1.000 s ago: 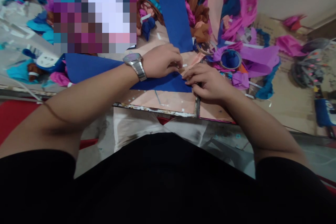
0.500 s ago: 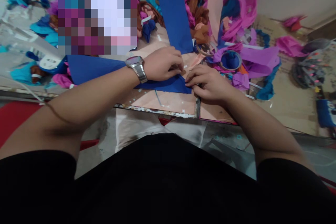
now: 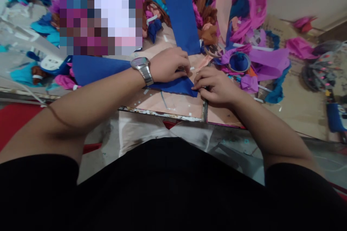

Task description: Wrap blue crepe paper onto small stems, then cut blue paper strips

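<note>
A long strip of dark blue paper (image 3: 101, 69), perhaps crepe paper, runs along the table beneath my left forearm to both hands. My left hand (image 3: 170, 65), with a metal watch (image 3: 142, 70) on its wrist, has curled fingers gripping the strip's upper edge near its right end. Facing it, my right hand (image 3: 214, 85) pinches the corner of that same end between thumb and fingers. The exact fold under the fingertips is partly hidden. Beyond my hands lies a second blue strip (image 3: 181, 14), pointing away from me.
Crumpled pink, purple, brown and teal paper pieces cover the far side. A roll of tape (image 3: 239, 62) lies right of my right hand, beside a purple sheet (image 3: 268, 61). White and blue scissors-like handles cannot be made out at left. The table's front edge (image 3: 162, 113) is close to me.
Both hands stay almost in place on the blue strip. The strip's near edge beside my left wrist has shifted slightly, showing more of the pale table surface.
</note>
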The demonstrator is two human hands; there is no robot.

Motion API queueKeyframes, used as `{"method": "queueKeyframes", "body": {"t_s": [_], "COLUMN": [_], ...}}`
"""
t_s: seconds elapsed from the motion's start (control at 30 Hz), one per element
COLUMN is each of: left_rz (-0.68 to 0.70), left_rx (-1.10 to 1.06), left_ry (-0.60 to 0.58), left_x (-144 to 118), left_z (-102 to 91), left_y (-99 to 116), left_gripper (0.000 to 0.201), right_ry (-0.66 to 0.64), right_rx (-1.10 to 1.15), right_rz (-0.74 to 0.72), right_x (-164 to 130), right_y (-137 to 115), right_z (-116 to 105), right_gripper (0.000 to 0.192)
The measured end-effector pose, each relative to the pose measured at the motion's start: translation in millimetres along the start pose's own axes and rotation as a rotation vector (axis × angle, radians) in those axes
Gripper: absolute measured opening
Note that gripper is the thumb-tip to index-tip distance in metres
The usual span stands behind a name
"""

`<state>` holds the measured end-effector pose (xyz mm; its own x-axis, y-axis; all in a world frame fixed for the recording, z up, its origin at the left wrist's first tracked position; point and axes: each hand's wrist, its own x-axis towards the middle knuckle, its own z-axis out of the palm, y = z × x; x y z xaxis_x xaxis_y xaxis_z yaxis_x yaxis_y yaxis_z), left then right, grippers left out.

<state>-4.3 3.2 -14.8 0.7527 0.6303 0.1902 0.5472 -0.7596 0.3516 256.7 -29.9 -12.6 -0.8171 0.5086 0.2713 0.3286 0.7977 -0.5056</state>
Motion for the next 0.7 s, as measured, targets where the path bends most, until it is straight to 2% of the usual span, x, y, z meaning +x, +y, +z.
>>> {"method": "queueKeyframes", "body": {"t_s": [0.33, 0.7], "left_rz": [0.061, 0.107], "left_rx": [-0.015, -0.045], "left_ry": [0.025, 0.048], "left_x": [0.2, 0.9], "left_z": [2.0, 3.8], "left_y": [-1.6, -2.2], "left_gripper": [0.032, 0.024], "right_ry": [0.029, 0.035], "right_rx": [0.006, 0.005], "right_rz": [-0.032, -0.030], "right_x": [-0.4, -0.5], "right_y": [2.1, 2.2], "right_z": [1.1, 1.9], "right_gripper": [0.025, 0.025]}}
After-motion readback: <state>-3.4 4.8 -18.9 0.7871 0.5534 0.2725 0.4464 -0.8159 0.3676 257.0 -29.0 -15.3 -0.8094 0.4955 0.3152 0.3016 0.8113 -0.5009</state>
